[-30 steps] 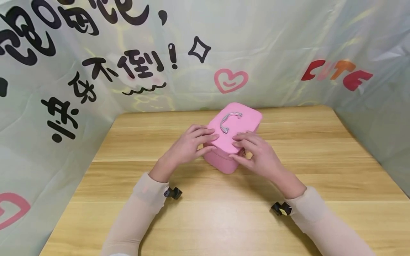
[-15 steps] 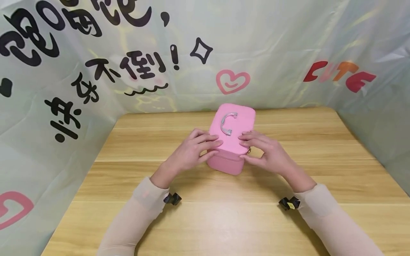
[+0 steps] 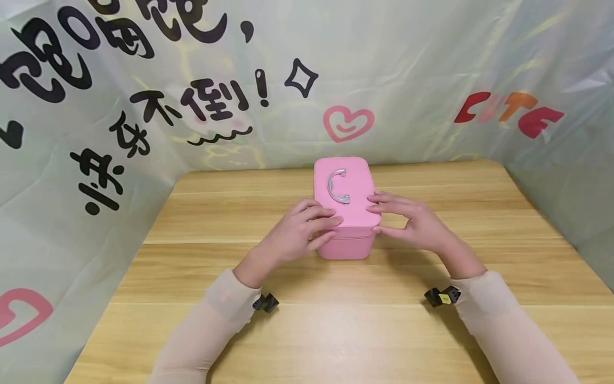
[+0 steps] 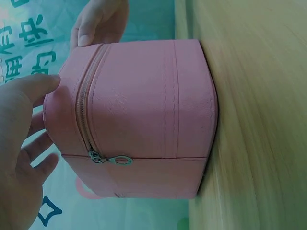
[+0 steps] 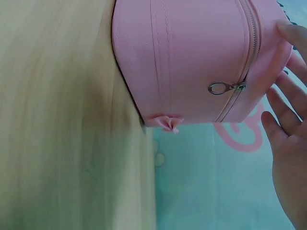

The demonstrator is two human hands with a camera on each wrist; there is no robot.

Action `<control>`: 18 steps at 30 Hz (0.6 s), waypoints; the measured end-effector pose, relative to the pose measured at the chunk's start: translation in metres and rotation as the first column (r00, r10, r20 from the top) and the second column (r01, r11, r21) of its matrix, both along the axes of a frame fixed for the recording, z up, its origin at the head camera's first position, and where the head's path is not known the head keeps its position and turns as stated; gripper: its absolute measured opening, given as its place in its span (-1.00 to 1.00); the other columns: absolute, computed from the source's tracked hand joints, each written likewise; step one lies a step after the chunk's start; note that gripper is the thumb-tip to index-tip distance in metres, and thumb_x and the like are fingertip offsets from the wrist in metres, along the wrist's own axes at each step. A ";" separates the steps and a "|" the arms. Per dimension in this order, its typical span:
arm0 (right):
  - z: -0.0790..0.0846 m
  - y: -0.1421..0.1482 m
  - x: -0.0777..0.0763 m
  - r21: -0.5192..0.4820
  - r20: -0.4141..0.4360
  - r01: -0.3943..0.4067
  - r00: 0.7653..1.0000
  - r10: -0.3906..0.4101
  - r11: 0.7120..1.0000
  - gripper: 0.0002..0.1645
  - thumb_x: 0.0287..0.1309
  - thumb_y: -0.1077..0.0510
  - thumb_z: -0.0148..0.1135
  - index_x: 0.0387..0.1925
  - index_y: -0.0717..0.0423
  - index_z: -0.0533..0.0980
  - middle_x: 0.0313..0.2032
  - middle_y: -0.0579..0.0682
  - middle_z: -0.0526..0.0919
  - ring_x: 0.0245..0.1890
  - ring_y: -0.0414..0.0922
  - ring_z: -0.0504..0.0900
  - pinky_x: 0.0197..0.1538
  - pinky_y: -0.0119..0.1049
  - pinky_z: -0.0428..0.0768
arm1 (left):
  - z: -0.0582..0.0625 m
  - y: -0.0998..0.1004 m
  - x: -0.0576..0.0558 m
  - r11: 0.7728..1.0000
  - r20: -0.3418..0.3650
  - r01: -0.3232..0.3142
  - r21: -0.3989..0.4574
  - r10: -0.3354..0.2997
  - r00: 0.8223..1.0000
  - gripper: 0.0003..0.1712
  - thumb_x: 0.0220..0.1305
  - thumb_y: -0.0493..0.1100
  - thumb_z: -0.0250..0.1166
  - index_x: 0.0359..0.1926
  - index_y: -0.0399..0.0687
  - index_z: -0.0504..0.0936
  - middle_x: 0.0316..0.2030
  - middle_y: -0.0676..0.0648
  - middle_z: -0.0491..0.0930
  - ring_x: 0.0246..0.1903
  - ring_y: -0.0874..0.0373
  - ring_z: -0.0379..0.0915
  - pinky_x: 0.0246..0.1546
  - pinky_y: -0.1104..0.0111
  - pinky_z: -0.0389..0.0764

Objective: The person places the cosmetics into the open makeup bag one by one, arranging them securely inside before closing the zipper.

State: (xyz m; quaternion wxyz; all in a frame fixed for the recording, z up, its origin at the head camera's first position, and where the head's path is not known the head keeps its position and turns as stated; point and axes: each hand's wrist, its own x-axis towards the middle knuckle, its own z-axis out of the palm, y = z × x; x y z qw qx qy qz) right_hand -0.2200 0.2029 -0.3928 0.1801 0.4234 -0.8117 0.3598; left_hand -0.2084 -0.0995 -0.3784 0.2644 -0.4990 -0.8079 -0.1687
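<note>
A pink zippered case (image 3: 349,244) stands upright on the table, its lid down and a silver handle (image 3: 331,186) on top. My left hand (image 3: 295,232) rests its fingertips on the lid's near left corner, thumb low at the front. At the right edge of the lid, my right hand (image 3: 424,226) touches the case with fairly straight fingers. A metal zipper pull (image 4: 120,159) hangs on one side in the left wrist view; another zipper pull (image 5: 219,88) shows in the right wrist view, along with a small pink bow (image 5: 168,122) near the base.
The wooden table (image 3: 326,330) reaches back to a pale printed curtain (image 3: 408,64) with black characters, a pink heart (image 3: 348,123) and coloured letters. The case stands near the table's back edge. Small black cameras (image 3: 265,303) sit at both wrists.
The case has turned between my hands, from slanted to nearly square with the table's front. My right hand has moved a little rightward and stays at its edge.
</note>
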 end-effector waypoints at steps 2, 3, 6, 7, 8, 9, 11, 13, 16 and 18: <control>0.000 0.000 0.000 -0.014 0.027 0.006 1.000 -0.005 1.000 -0.39 -0.22 0.31 0.60 0.00 0.06 0.66 0.15 0.05 0.60 0.26 0.05 0.45 0.32 -0.47 0.29 | 0.000 0.002 -0.002 1.000 0.016 0.022 0.008 -0.022 1.000 -0.69 0.27 -0.06 0.37 -0.01 -0.06 0.73 -0.02 -0.06 0.64 0.06 0.03 0.42 0.27 0.35 0.32; 0.000 0.000 0.001 -0.020 0.042 0.012 0.999 -0.012 1.000 -0.38 -0.21 0.31 0.59 0.02 0.07 0.65 0.16 0.05 0.59 0.26 0.03 0.44 0.32 -0.46 0.29 | -0.001 0.002 -0.003 0.999 0.024 0.032 0.016 -0.033 0.999 -0.69 0.26 -0.07 0.38 -0.01 -0.07 0.73 -0.02 -0.07 0.63 0.07 0.03 0.42 0.28 0.36 0.31; -0.004 0.001 0.002 -0.067 0.115 0.042 0.993 -0.034 0.997 -0.30 -0.19 0.36 0.57 0.10 0.14 0.58 0.20 0.09 0.54 0.27 -0.09 0.43 0.31 -0.46 0.31 | -0.005 0.001 -0.007 0.998 0.045 0.051 0.033 -0.053 0.998 -0.70 0.25 -0.10 0.38 -0.01 -0.08 0.72 0.00 -0.09 0.60 0.10 0.03 0.42 0.31 0.37 0.30; -0.006 0.002 0.003 -0.083 0.144 0.063 0.988 -0.051 0.995 -0.28 -0.17 0.38 0.56 0.14 0.16 0.55 0.21 0.10 0.53 0.25 -0.17 0.43 0.29 -0.47 0.33 | -0.005 0.000 -0.007 0.998 0.050 0.052 0.036 -0.054 0.997 -0.69 0.25 -0.10 0.38 -0.01 -0.08 0.72 0.01 -0.09 0.59 0.11 0.03 0.42 0.31 0.37 0.30; -0.007 0.004 0.004 -0.099 0.176 0.088 0.982 -0.070 0.991 -0.26 -0.15 0.40 0.53 0.17 0.17 0.52 0.21 0.11 0.52 0.23 -0.24 0.44 0.28 -0.48 0.35 | -0.006 -0.001 -0.008 0.998 0.054 0.052 0.037 -0.054 0.997 -0.69 0.26 -0.11 0.38 0.00 -0.07 0.72 0.03 -0.09 0.59 0.11 0.03 0.43 0.31 0.37 0.30; -0.009 0.006 0.005 -0.115 0.206 0.114 0.974 -0.088 0.987 -0.24 -0.12 0.41 0.51 0.20 0.17 0.50 0.21 0.12 0.52 0.20 -0.29 0.44 0.25 -0.50 0.37 | -0.006 -0.001 -0.008 0.998 0.057 0.052 0.037 -0.054 0.997 -0.69 0.26 -0.11 0.38 0.01 -0.07 0.71 0.04 -0.09 0.59 0.12 0.03 0.43 0.31 0.36 0.30; -0.012 0.010 0.006 -0.128 0.256 0.160 0.959 -0.123 0.979 -0.24 -0.07 0.43 0.48 0.23 0.19 0.47 0.18 0.13 0.53 0.14 -0.32 0.47 0.21 -0.52 0.41 | -0.006 -0.001 -0.008 0.998 0.070 0.047 0.038 -0.049 0.996 -0.68 0.27 -0.10 0.37 0.03 -0.05 0.71 0.07 -0.08 0.59 0.13 0.06 0.44 0.31 0.36 0.30; -0.014 0.012 0.007 -0.114 0.288 0.196 0.945 -0.157 0.974 -0.29 0.01 0.38 0.45 0.24 0.18 0.46 0.16 0.14 0.55 0.09 -0.26 0.52 0.20 -0.48 0.44 | -0.005 -0.002 -0.008 0.998 0.084 0.042 0.038 -0.045 0.995 -0.66 0.27 -0.09 0.37 0.05 -0.05 0.70 0.08 -0.06 0.59 0.13 0.08 0.45 0.32 0.35 0.29; -0.016 0.014 0.005 -0.061 0.331 0.225 0.924 -0.193 0.972 -0.38 0.11 0.27 0.42 0.22 0.18 0.48 0.13 0.13 0.57 0.08 -0.07 0.57 0.20 -0.31 0.50 | -0.002 -0.002 -0.008 0.999 0.102 0.032 0.038 -0.035 0.994 -0.65 0.27 -0.08 0.37 0.06 -0.05 0.70 0.08 -0.05 0.60 0.13 0.11 0.45 0.33 0.36 0.27; -0.018 0.014 0.003 -0.038 0.358 0.232 0.911 -0.204 0.972 -0.44 0.17 0.21 0.39 0.21 0.21 0.49 0.13 0.14 0.58 0.08 0.02 0.57 0.18 -0.15 0.52 | -0.001 -0.002 -0.008 0.999 0.107 0.029 0.034 -0.032 0.994 -0.65 0.28 -0.08 0.36 0.07 -0.05 0.70 0.08 -0.05 0.60 0.14 0.11 0.45 0.33 0.36 0.26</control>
